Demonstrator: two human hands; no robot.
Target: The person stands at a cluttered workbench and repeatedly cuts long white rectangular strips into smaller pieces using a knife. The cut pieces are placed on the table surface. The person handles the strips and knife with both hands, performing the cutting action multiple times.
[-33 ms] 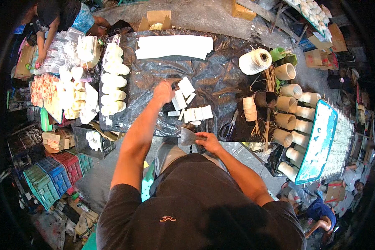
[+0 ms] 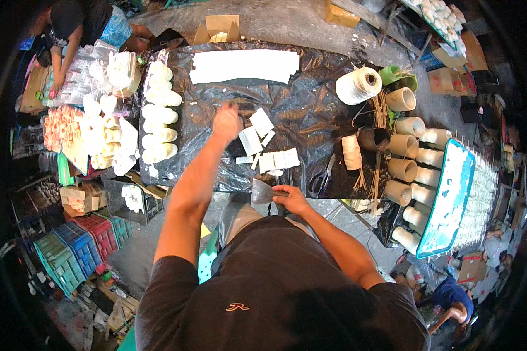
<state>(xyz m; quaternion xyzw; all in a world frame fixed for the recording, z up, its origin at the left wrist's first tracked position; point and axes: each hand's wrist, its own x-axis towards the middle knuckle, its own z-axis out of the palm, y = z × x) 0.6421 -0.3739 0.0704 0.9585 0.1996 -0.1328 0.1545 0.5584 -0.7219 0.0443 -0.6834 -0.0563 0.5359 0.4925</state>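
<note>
Scraper [image 2: 262, 192] clamped in right hand [image 2: 293, 199]; left hand [image 2: 227, 124] blurred, can't tell. Beside it, white pieces [image 2: 250, 141] look cut; long slab [image 2: 244, 66] beyond, uncut.

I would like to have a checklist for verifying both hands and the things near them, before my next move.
1. Scraper held by the right hand: ok.
2. Left hand apart from the scraper: ok.
3. Left hand's fingers empty: cannot tell, they are blurred.
4. White pieces all in one neat row: not ok, several lie at different angles.
5. Scissors apart from both hands: ok.
6. Black plastic sheet smooth: not ok, it is wrinkled.
</note>
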